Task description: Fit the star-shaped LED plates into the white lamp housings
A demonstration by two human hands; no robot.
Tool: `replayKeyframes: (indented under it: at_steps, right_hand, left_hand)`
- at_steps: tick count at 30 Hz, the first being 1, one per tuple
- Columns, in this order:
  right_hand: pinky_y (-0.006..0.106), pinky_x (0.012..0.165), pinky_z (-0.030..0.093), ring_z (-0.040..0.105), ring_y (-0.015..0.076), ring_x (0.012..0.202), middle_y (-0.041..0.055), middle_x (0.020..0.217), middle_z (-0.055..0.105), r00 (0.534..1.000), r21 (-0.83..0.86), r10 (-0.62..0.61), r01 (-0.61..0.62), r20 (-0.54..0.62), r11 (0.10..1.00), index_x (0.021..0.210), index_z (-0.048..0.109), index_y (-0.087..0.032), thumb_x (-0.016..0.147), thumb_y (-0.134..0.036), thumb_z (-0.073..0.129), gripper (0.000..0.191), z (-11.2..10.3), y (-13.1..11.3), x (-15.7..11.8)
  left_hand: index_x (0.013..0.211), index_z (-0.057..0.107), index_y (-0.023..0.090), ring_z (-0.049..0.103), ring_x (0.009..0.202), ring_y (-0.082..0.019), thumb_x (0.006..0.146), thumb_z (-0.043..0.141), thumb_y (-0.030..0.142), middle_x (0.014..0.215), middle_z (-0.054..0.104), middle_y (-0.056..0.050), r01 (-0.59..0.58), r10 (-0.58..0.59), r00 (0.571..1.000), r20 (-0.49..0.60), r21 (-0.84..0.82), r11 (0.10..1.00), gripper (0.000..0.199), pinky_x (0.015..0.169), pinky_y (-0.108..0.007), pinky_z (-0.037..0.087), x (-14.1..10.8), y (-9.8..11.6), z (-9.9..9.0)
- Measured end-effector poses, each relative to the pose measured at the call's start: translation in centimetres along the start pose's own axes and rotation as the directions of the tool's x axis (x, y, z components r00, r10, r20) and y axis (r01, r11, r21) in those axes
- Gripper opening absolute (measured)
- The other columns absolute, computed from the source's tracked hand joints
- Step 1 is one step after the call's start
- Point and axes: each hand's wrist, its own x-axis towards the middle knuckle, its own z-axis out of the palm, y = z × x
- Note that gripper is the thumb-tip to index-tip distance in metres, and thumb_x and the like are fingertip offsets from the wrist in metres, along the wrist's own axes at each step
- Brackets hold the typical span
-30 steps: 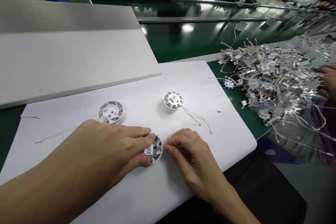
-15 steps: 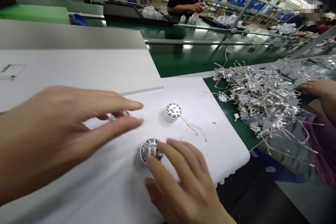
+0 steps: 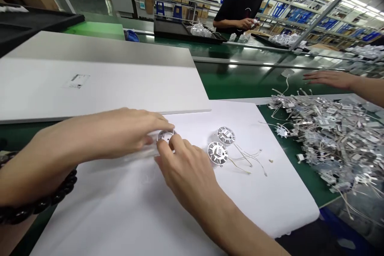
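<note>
Fingers (image 3: 177,143) — L hand (image 3: 129,132), R hand (image 3: 186,172) — on slotted disc (image 3: 166,136)

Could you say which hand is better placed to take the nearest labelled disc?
Probably the right hand: its fingers on a disc are nearer the labelled disc than the left hand is.

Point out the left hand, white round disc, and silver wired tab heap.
Bare left hand (image 3: 120,133), head view, back.
White round plastic disc (image 3: 166,136), head view, top face.
Silver wired metal tab heap (image 3: 333,144), head view, middle.

Factory (green assembly line (image 3: 237,74))
</note>
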Motion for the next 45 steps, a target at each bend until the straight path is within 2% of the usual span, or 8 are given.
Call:
replayKeyframes:
  at_steps: [4, 7, 11, 14, 17, 24, 33, 45]
  right_hand:
    - [0.03, 0.044, 0.037, 0.06, 0.0174, 0.055, 0.0025, 0.07, 0.062, 0.997, 0.053, -0.082, 0.081, 0.003, 0.995, 0.076, 0.067, -0.018, 0.09, 0.011, 0.038, 0.043, -0.7, 1.2, -0.4]
    - [0.03, 0.054, 0.049, 0.071, 0.019, 0.066, 0.0057, 0.081, 0.073, 1.0, 0.143, 0.007, -0.004, -0.016, 0.99, 0.095, 0.076, -0.011, 0.101, 0.007, 0.039, 0.042, -2.1, 2.6, -2.8]
    - [0.03, 0.056, 0.05, 0.071, 0.0183, 0.064, 0.0066, 0.085, 0.076, 0.979, 0.231, 0.202, -0.195, -0.006, 0.953, 0.109, 0.076, -0.009, 0.111, -0.007, 0.051, 0.026, -3.3, 3.3, -5.9]
    - [0.027, 0.051, 0.045, 0.063, 0.0143, 0.057, 0.0009, 0.077, 0.072, 0.941, 0.335, 0.336, -0.332, 0.05, 0.882, 0.1, 0.075, -0.016, 0.11, -0.014, 0.056, 0.021, -3.7, 2.8, -7.0]
    - [0.023, 0.048, 0.04, 0.058, 0.0127, 0.056, -0.0028, 0.07, 0.066, 0.843, 0.485, 0.486, -0.533, 0.231, 0.693, 0.09, 0.072, -0.02, 0.107, -0.021, 0.06, 0.021, -4.3, 2.5, -7.3]
    - [0.026, 0.053, 0.038, 0.051, 0.0137, 0.052, -0.0027, 0.061, 0.056, 0.49, 0.469, 0.627, -0.856, 0.605, 0.217, 0.07, 0.055, -0.022, 0.105, -0.038, 0.057, 0.039, -5.1, 3.2, -7.2]
    - [0.024, 0.059, 0.04, 0.054, 0.013, 0.063, -0.0017, 0.076, 0.067, 0.741, 0.657, 0.519, -0.648, 0.427, 0.384, 0.089, 0.073, -0.019, 0.103, -0.026, 0.062, 0.019, -4.1, 3.5, -7.7]
    - [0.025, 0.047, 0.029, 0.039, 0.0123, 0.047, -0.0067, 0.052, 0.042, 0.521, 0.496, 0.591, -0.839, 0.616, 0.223, 0.07, 0.05, -0.024, 0.101, -0.039, 0.051, 0.035, -4.1, 3.1, -7.2]
  left_hand:
    - [0.165, 0.045, 0.045, 0.06, 0.149, -0.032, 0.092, 0.067, 0.013, 0.175, 0.046, -0.001, -0.03, 0.04, 0.987, 0.158, -0.061, 0.998, 0.082, 0.109, -0.04, 0.056, -0.1, 1.7, 0.3]
    - [0.154, 0.06, 0.041, 0.061, 0.148, -0.033, 0.097, 0.067, 0.01, 0.174, 0.048, -0.003, -0.064, 0.08, 0.976, 0.201, -0.083, 0.995, 0.065, 0.109, -0.042, 0.056, 0.8, 3.9, 0.3]
    - [0.117, 0.075, 0.029, 0.076, 0.117, -0.028, 0.094, 0.073, 0.005, 0.133, 0.08, -0.002, -0.082, 0.101, 0.97, 0.22, -0.098, 0.992, 0.034, 0.089, -0.036, 0.056, 2.4, 6.4, 0.4]
    - [0.098, 0.071, 0.023, 0.076, 0.088, -0.026, 0.085, 0.081, 0.001, 0.101, 0.08, -0.001, -0.07, 0.088, 0.964, 0.253, -0.081, 0.994, 0.027, 0.069, -0.034, 0.049, 2.8, 7.5, 0.7]
    - [0.095, 0.068, 0.023, 0.072, 0.079, -0.025, 0.082, 0.083, 0.0, 0.094, 0.076, -0.001, -0.114, 0.116, 0.968, 0.222, -0.021, 0.993, 0.03, 0.061, -0.033, 0.04, 2.6, 7.9, 1.5]
    - [0.1, 0.07, 0.025, 0.059, 0.056, -0.021, 0.085, 0.091, 0.021, 0.081, 0.069, 0.001, -0.315, 0.315, 0.949, 0.016, 0.089, 0.945, 0.027, 0.052, -0.034, 0.03, 2.3, 7.9, 3.4]
    - [0.09, 0.06, 0.025, 0.06, 0.057, -0.024, 0.087, 0.083, 0.024, 0.084, 0.068, -0.002, -0.359, 0.369, 0.929, -0.018, 0.189, 0.914, 0.024, 0.051, -0.036, 0.028, 2.1, 8.1, 4.7]
    - [0.093, 0.06, 0.025, 0.053, 0.055, -0.02, 0.089, 0.081, 0.026, 0.083, 0.064, -0.001, -0.324, 0.328, 0.943, -0.053, 0.082, 0.943, 0.022, 0.046, -0.035, 0.021, 1.9, 8.0, 5.8]
